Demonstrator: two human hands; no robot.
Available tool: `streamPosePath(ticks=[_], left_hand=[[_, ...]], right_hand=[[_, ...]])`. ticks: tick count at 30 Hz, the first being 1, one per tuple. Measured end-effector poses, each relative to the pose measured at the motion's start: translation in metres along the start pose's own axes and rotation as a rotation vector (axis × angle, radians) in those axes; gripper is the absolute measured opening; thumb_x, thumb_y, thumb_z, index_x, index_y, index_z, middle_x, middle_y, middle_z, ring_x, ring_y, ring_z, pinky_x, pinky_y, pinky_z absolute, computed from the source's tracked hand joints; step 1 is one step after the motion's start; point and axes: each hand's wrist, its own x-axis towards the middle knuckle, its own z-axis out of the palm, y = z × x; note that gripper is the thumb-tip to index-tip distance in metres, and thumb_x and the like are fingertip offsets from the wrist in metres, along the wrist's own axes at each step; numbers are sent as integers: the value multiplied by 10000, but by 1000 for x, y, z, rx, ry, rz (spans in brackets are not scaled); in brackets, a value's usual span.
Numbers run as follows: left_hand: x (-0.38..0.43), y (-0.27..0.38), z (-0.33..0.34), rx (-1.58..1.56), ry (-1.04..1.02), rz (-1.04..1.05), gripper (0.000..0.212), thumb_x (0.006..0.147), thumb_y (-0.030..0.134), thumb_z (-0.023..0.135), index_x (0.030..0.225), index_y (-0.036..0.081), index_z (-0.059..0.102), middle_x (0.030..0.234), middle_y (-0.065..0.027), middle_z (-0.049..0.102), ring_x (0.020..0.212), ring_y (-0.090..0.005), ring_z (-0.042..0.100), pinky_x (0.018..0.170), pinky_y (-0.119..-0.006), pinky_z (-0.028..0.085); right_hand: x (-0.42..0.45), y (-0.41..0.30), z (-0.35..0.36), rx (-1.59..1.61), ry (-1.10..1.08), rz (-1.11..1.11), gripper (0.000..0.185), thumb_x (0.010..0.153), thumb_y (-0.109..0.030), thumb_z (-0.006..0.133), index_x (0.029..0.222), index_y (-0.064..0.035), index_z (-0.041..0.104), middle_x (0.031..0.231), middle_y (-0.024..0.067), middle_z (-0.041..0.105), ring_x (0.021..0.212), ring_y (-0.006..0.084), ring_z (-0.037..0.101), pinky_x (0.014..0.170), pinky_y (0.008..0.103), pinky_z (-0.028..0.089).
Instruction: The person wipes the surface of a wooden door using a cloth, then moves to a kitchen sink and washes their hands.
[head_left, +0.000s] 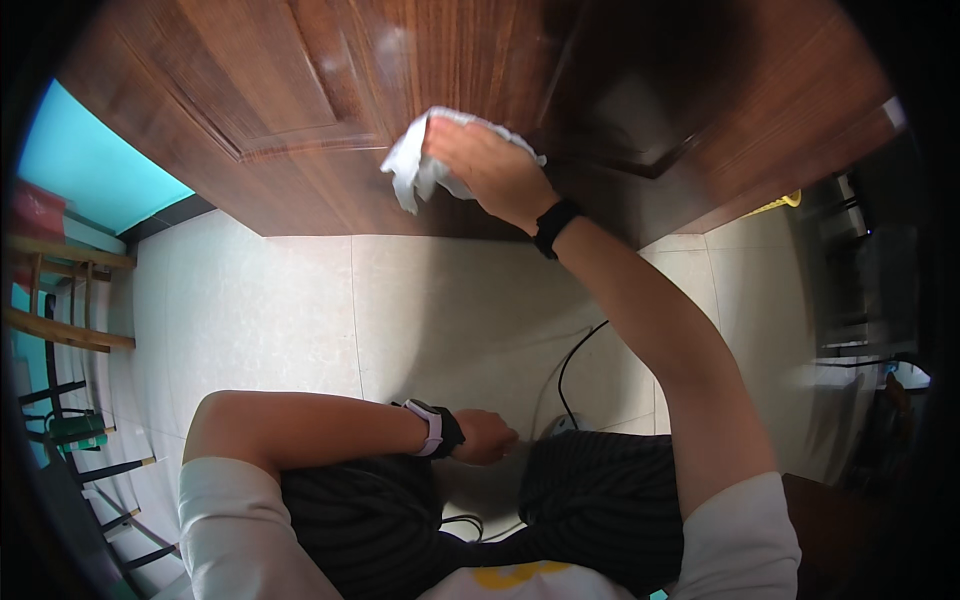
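Note:
Before me stands a panelled, glossy brown wooden door (300, 187). My right hand (495, 169), with a black band at the wrist, presses a white cloth (409, 169) flat against its lower part, between two raised panels. Part of the cloth hangs loose beyond the fingertips. My left hand (484, 437) rests near my knees with its fingers curled in; nothing shows in it, though its palm side is hidden. That wrist bears a watch with a pale strap (433, 427) and a black band.
A black cable (564, 375) lies on the pale tiled floor (247, 315). At the left are a wooden stool or chair (71, 330), dark furniture legs and a turquoise wall (97, 165). A yellow object (780, 202) shows beyond the right edge of the wood.

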Motion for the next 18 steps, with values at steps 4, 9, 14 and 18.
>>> streamPosePath(ticks=[4,9,14,18], left_hand=[[3,6,-1,5,24,-1,203,903,210,498,981,44,585,920,-179,635,915,-387,594,785,-475,466],[0,7,2,-23,82,62,209,897,203,501,981,32,587,918,-177,639,910,-378,601,781,-471,468],[-3,2,8,-56,82,77,208,844,160,519,977,34,619,932,-187,651,909,-377,612,778,-466,479],[-9,-4,12,-47,121,92,217,793,145,542,954,43,646,910,-198,658,887,-390,620,762,-473,490]], right_hand=[[-27,11,15,301,71,-43,415,922,-59,457,1330,-133,483,1379,-53,465,1304,108,382,1102,254,301],[-73,40,1,200,-10,-8,475,855,-53,511,1315,-170,499,1363,-37,477,1311,125,383,1082,290,329],[-136,77,-26,-192,-386,20,514,833,-72,523,1333,-191,496,1409,-63,438,1338,98,337,1098,308,270],[-154,83,-20,-269,-232,-5,392,852,-133,537,1240,-177,577,1388,-61,457,1333,99,329,1073,317,289]])
